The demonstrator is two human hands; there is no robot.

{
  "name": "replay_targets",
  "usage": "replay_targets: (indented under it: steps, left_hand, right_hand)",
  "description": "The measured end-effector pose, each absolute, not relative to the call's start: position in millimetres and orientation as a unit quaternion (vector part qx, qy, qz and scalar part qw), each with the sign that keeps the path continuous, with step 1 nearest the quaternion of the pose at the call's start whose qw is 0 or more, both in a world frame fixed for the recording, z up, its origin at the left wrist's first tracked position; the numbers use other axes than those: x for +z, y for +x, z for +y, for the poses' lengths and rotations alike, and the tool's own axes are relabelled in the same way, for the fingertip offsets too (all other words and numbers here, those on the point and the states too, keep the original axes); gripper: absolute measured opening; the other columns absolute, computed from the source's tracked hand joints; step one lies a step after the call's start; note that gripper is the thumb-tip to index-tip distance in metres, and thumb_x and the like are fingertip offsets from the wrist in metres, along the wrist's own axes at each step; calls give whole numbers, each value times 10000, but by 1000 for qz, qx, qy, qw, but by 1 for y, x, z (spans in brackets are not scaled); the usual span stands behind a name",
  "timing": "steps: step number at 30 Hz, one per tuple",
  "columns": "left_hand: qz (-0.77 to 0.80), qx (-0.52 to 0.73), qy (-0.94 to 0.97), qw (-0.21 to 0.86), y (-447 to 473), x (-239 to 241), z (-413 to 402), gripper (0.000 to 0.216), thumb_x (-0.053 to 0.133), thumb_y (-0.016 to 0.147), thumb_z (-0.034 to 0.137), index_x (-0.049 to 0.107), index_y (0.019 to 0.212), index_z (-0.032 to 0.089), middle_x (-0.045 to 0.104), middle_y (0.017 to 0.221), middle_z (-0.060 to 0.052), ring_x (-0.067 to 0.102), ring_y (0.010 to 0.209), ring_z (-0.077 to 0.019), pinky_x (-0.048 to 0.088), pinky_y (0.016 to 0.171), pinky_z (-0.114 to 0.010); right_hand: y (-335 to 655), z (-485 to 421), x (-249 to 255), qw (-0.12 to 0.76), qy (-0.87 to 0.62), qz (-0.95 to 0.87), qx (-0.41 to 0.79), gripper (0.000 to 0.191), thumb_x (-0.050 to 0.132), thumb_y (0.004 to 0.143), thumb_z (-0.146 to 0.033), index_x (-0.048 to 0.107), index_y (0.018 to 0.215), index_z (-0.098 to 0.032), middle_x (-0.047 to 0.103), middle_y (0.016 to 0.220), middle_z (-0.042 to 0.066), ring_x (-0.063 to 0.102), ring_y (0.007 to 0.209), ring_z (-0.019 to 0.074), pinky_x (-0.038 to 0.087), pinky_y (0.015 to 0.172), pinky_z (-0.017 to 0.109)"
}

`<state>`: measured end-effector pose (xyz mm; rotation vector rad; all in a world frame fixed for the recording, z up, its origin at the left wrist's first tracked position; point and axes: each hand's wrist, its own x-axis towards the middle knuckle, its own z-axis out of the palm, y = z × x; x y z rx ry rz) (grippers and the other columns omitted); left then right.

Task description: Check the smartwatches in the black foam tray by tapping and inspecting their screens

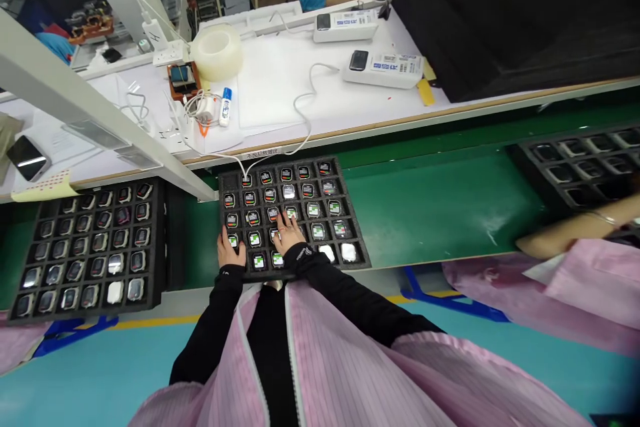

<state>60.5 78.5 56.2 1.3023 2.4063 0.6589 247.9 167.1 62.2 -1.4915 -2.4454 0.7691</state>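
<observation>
A black foam tray point(227, 180) lies on the green belt, holding rows of small square watch-like devices with lit coloured screens. My right hand point(289, 230) rests with spread fingers on devices in the tray's middle. My left hand point(230, 248) lies at the tray's lower left corner, its fingers over a device there. Neither hand visibly holds anything. A thin white cable point(300, 127) runs from the bench down to a device in the top row. Some devices under my fingers are partly hidden.
Another black tray point(90, 253) of silver-backed devices lies to my left. A co-worker's bare forearm point(575, 233) reaches beside a dark tray point(580, 167) on the right. Behind the belt, a white bench holds white testers point(383, 70), a tape roll point(216, 52), and a glue stick point(226, 107).
</observation>
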Motion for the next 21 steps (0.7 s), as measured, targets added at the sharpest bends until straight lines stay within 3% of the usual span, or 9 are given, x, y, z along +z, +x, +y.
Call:
replay_targets:
  steps: [8, 21]
  left_hand:
    - [873, 147, 448, 122, 74, 61, 80, 674, 515, 874, 401, 324, 1487, 196, 376, 1426, -219, 496, 1207, -386, 413, 993, -539]
    - [889, 66, 438, 116, 79, 65, 83, 648, 463, 903, 466, 293, 1497, 271, 373, 1434, -190, 510, 1169, -354, 425, 971, -478]
  right_hand:
    - [228, 162, 67, 117, -435, -851, 271, 668, 400, 829, -161, 295, 1435, 99, 469, 1419, 243, 249, 1444, 302, 182, 1197, 547]
    - [207, 157, 72, 102, -408, -862, 283, 699, 393, 817, -144, 248, 1455, 102, 417, 1462, 234, 247, 1447, 289, 192, 1209, 507]
